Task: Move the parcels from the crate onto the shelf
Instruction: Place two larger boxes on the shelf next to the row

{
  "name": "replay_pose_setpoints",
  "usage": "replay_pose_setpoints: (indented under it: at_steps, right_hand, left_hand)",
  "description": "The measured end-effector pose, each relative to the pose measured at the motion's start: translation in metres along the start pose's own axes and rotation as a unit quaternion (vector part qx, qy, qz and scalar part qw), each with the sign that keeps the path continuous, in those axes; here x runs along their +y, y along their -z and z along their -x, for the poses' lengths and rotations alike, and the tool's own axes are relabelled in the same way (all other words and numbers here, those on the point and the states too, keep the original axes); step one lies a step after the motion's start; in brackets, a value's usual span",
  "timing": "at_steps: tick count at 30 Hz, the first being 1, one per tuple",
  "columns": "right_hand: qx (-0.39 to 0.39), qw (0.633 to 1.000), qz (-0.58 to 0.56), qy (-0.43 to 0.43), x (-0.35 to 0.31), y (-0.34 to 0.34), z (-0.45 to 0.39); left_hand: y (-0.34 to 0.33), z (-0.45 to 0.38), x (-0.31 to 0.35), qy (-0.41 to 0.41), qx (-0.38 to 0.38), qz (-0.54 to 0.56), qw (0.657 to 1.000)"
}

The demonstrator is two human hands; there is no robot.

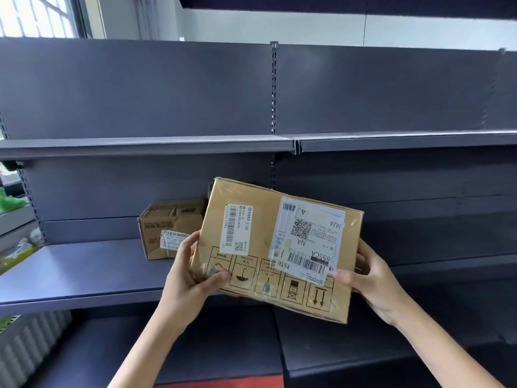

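A flat brown cardboard parcel (pixel 263 219) with white shipping labels is held up in front of the dark grey shelf (pixel 84 264), tilted with its labelled face toward me. My left hand (pixel 187 275) grips its lower left corner, thumb on the front. My right hand (pixel 372 278) grips its right edge, thumb on the front face. A smaller brown parcel (pixel 165 225) stands on the middle shelf board, just left of and behind the held one. The crate is not in view.
The shelving unit has a higher board (pixel 145 148) and a lower board (pixel 349 345), with a slotted upright (pixel 273 88) in the middle. Green items (pixel 12 203) sit on a neighbouring rack at the left. A window is at the upper left.
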State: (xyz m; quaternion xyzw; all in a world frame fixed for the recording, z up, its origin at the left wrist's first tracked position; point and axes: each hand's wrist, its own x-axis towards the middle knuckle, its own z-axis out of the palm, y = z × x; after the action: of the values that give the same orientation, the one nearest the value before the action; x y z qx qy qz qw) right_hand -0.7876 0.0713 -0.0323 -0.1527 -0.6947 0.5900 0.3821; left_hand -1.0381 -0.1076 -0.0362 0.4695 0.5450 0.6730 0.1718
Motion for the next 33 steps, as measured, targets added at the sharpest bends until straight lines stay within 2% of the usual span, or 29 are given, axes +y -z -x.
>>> replay_pose_setpoints:
  at_steps: [3,6,10,13,17,23,26,30,32,33]
  right_hand:
    - [0.028,0.999,-0.022,-0.018,0.01,-0.002,0.006]
    - [0.038,0.998,-0.043,-0.037,0.023,-0.006,0.011]
    - [0.012,0.985,-0.156,-0.068,0.034,-0.01,0.017]
    - [0.026,0.975,-0.205,-0.079,0.037,-0.018,0.019]
    - [0.085,0.96,-0.24,-0.117,0.051,-0.037,0.026]
    - [0.11,0.94,-0.306,-0.1,0.064,-0.053,0.035]
    - [0.127,0.928,-0.335,-0.101,0.065,-0.059,0.036]
    - [0.143,0.92,-0.351,-0.098,0.066,-0.064,0.032]
    - [0.147,0.916,-0.361,-0.094,0.065,-0.068,0.029]
    - [0.147,0.914,-0.367,-0.091,0.065,-0.071,0.027]
  left_hand:
    - [0.005,-0.004,0.01,0.007,-0.019,-0.044,0.999]
    - [0.015,-0.017,0.027,0.0,-0.057,-0.132,0.99]
    - [0.026,-0.038,0.056,-0.008,-0.095,-0.246,0.965]
    - [0.029,-0.053,0.074,0.006,-0.146,-0.275,0.95]
    - [0.018,-0.071,0.09,0.009,-0.215,-0.305,0.928]
    - [0.0,-0.094,0.113,0.014,-0.272,-0.315,0.909]
    - [-0.011,-0.099,0.124,-0.012,-0.242,-0.357,0.902]
    - [-0.022,-0.09,0.116,-0.09,-0.139,-0.327,0.93]
    - [-0.026,-0.07,0.096,-0.128,-0.034,-0.243,0.961]
    - [-0.029,-0.055,0.083,-0.116,0.012,-0.165,0.979]
